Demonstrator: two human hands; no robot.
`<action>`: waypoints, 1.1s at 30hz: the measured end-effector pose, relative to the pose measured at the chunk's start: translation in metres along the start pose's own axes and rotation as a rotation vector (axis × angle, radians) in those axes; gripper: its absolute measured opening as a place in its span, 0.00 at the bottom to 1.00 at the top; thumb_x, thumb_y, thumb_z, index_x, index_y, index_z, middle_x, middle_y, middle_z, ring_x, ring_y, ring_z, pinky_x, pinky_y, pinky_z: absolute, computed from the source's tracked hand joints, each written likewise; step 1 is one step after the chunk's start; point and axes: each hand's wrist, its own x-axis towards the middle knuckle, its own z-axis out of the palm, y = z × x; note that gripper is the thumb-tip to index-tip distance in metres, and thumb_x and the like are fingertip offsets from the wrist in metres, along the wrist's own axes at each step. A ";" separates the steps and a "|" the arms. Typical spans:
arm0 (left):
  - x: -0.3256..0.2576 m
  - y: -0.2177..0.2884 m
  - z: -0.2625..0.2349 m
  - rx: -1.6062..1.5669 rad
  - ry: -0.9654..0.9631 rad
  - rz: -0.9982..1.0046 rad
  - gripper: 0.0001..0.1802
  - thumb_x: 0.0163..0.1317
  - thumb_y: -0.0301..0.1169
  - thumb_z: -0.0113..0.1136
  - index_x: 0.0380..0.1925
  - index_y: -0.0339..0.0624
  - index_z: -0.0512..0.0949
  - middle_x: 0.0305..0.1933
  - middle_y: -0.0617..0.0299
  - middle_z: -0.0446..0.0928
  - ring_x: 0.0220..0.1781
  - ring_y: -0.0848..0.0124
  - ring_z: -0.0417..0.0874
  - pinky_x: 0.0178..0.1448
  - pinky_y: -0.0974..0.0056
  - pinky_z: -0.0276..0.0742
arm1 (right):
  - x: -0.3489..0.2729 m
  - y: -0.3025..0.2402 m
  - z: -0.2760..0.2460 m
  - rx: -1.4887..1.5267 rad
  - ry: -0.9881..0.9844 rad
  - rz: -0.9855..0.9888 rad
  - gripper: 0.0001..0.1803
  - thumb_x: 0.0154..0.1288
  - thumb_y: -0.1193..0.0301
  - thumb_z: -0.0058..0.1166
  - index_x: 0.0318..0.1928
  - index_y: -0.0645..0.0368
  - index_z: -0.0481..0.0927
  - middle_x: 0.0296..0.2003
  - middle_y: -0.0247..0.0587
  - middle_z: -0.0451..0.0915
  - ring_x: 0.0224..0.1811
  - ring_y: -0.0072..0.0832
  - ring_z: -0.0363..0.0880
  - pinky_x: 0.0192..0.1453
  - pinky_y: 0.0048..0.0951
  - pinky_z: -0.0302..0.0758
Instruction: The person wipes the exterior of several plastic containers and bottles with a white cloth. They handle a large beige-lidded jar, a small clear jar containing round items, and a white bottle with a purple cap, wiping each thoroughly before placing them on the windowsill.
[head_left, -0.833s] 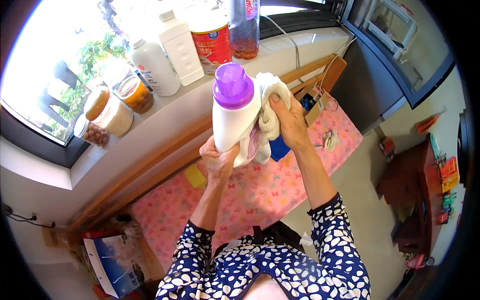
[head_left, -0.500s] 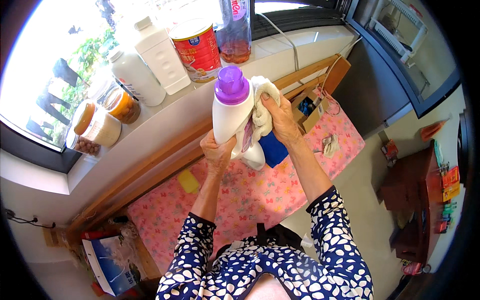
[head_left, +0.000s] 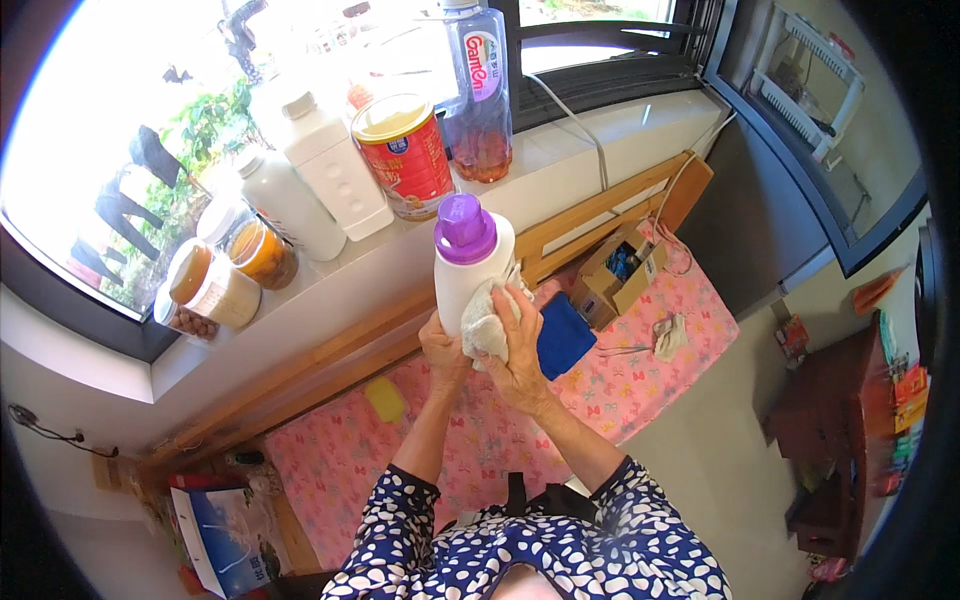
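Note:
A white plastic bottle (head_left: 462, 282) with a purple cap is held up in front of me, just under the window sill (head_left: 330, 290). My left hand (head_left: 443, 352) grips its lower part from the left. My right hand (head_left: 520, 352) presses a crumpled white cloth (head_left: 484, 322) against the bottle's right side. Both forearms in dotted blue-and-white sleeves rise from the bottom edge.
On the sill stand two white bottles (head_left: 330, 180), a red can (head_left: 408, 155), a clear bottle of reddish liquid (head_left: 478, 95) and several jars (head_left: 225, 285). Below lie a pink patterned mat (head_left: 640, 370), a blue cloth (head_left: 565, 335), a yellow sponge (head_left: 385, 400) and an open cardboard box (head_left: 615, 280).
The bottle has come lower and closer to the sill. My right hand with the cloth has slid down from near the cap to the bottle's lower side.

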 end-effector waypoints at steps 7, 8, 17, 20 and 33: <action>-0.005 -0.002 0.005 0.125 -0.042 -0.035 0.12 0.49 0.28 0.66 0.34 0.32 0.80 0.31 0.58 0.82 0.32 0.74 0.80 0.40 0.67 0.76 | 0.084 0.023 -0.028 0.138 0.117 0.267 0.22 0.61 0.71 0.52 0.55 0.67 0.69 0.49 0.45 0.71 0.53 0.32 0.71 0.59 0.29 0.66; -0.005 -0.003 0.005 0.101 -0.053 -0.024 0.12 0.49 0.27 0.66 0.34 0.32 0.80 0.31 0.57 0.82 0.33 0.74 0.80 0.40 0.67 0.76 | 0.099 0.025 -0.037 0.259 0.050 0.357 0.21 0.60 0.70 0.53 0.53 0.67 0.72 0.50 0.47 0.70 0.54 0.36 0.69 0.60 0.31 0.65; -0.003 0.013 0.006 0.096 -0.127 -0.078 0.15 0.52 0.27 0.66 0.41 0.34 0.80 0.38 0.59 0.83 0.40 0.74 0.81 0.44 0.67 0.76 | 0.051 0.008 -0.007 0.091 0.104 0.205 0.32 0.70 0.57 0.42 0.68 0.59 0.57 0.61 0.51 0.57 0.66 0.44 0.52 0.71 0.40 0.46; -0.002 0.013 0.002 0.085 -0.163 -0.006 0.17 0.54 0.28 0.65 0.44 0.34 0.78 0.40 0.56 0.82 0.43 0.71 0.81 0.46 0.65 0.75 | 0.029 -0.011 0.009 -0.085 0.119 0.125 0.33 0.68 0.62 0.43 0.71 0.55 0.55 0.63 0.52 0.53 0.66 0.47 0.50 0.72 0.42 0.46; -0.014 0.027 0.000 0.166 -0.278 0.021 0.21 0.53 0.23 0.60 0.49 0.35 0.71 0.42 0.42 0.79 0.47 0.45 0.80 0.49 0.52 0.74 | 0.056 -0.066 -0.007 -0.921 0.086 -0.407 0.26 0.44 0.71 0.62 0.50 0.47 0.81 0.44 0.42 0.70 0.47 0.40 0.69 0.46 0.38 0.71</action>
